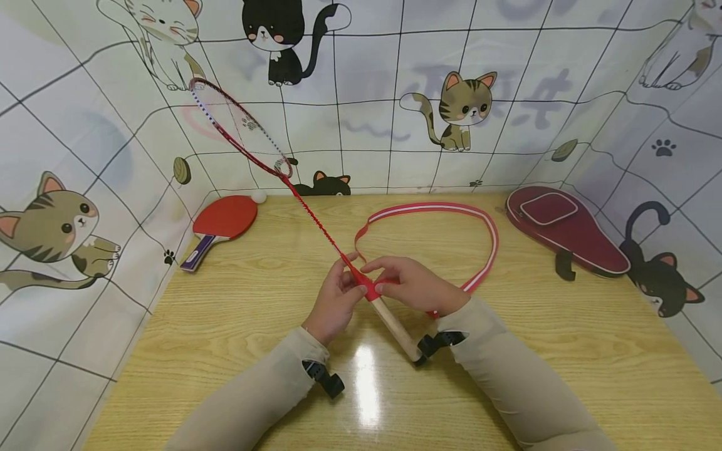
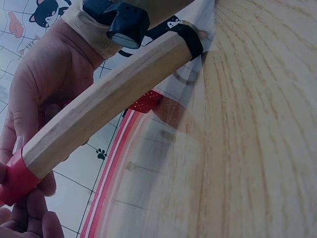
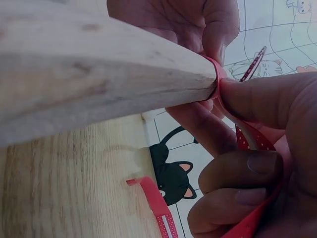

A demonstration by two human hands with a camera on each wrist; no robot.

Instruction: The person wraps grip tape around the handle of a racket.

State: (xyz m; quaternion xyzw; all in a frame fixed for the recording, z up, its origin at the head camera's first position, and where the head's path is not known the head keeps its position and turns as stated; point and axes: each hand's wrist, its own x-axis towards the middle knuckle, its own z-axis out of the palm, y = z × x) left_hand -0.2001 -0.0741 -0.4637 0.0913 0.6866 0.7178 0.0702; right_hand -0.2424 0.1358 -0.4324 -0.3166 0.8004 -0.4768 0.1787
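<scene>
A badminton racket (image 1: pixel 323 230) slants across the middle of the head view, its strung head raised at the far left. Its bare wooden handle (image 1: pixel 397 329) points toward the person and ends in a black band. Red grip tape (image 1: pixel 434 206) with a white stripe is wound round the top of the handle, and its loose length loops over the table. My left hand (image 1: pixel 333 304) holds the racket at the tape-covered top of the handle. From the other side, my right hand (image 1: pixel 420 285) pinches the tape, thumb right at the wrapped edge (image 3: pixel 218 82) in the right wrist view.
A red table tennis paddle (image 1: pixel 225 216) lies at the back left of the wooden table, a white ball (image 1: pixel 259 196) beside it. At the back right lies a dark red paddle case (image 1: pixel 544 222). Cat-printed cloth (image 1: pixel 366 125) walls the table in on the back and sides.
</scene>
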